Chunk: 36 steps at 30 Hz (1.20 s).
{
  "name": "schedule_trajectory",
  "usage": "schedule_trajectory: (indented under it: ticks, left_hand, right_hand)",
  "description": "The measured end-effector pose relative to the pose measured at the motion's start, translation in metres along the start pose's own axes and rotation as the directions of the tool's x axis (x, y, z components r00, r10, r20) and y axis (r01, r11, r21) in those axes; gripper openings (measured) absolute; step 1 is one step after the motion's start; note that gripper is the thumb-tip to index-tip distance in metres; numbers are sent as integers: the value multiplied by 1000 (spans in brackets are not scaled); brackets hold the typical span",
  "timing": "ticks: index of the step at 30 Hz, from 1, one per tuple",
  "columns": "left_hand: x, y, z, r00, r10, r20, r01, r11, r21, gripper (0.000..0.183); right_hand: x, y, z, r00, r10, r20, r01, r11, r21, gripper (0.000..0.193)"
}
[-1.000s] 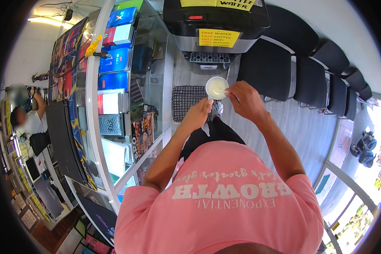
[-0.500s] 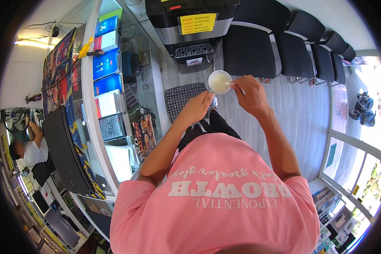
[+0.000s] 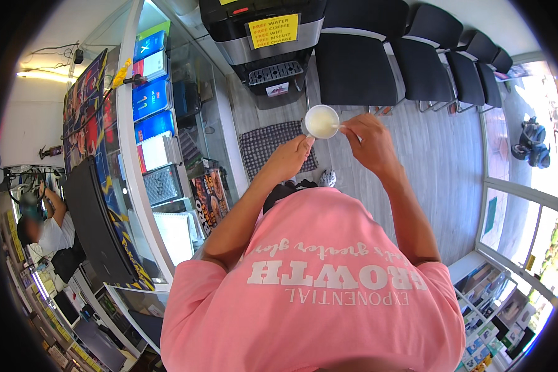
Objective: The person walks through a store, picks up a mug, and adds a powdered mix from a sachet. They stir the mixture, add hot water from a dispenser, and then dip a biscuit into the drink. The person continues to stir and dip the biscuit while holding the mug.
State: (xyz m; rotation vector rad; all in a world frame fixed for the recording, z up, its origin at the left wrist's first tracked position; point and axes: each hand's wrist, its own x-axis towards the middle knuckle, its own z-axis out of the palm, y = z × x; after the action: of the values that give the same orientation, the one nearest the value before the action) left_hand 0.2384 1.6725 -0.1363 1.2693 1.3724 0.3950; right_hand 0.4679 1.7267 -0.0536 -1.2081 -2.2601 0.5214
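Observation:
A white mug point(image 3: 308, 116) of pale, milky liquid point(image 3: 322, 121) is held out in front of me, above the floor. My left hand point(image 3: 289, 157) is closed on the mug's near left side, where its handle seems to be. The fingers of my right hand point(image 3: 371, 141) pinch the end of a small white spoon point(image 3: 339, 126) at the mug's right rim. The spoon's other end dips into the liquid, so its bowl is hidden.
A black and silver water dispenser point(image 3: 263, 53) stands ahead, with black chairs point(image 3: 357, 71) in a row to its right. Along my left runs a glass display case point(image 3: 186, 133) with boxes. A dotted mat point(image 3: 273, 149) lies on the floor. Another person point(image 3: 53, 232) is far left.
The dispenser and chairs have shifted left and slightly up in view, and a shoe now shows by my right side. Both hands keep hold of the mug and spoon.

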Motion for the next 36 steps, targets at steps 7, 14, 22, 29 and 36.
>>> schedule_trajectory:
  ticks: [7,14,22,29,36]
  left_hand:
    - [2,17,15,1000,-12,-15,12,1000,23,59]
    - [10,21,27,1000,20,-15,-21,999,-38,57]
    - [15,25,41,1000,26,-2,-26,1000,-13,58]
    - [17,29,48,1000,7,-10,-7,1000,6,58]
    - [19,41,48,1000,15,-2,-15,1000,-1,57]
  right_hand:
    - [6,16,2,994,-79,-80,84,995,59,5]
    - [-13,24,-27,1000,-26,-5,26,1000,9,6]
    - [-1,40,-23,994,-56,-97,53,998,-26,6]
    - [-21,31,-42,999,-38,20,38,999,-5,7]
    - [-2,44,-45,995,-65,-79,60,997,-53,6]
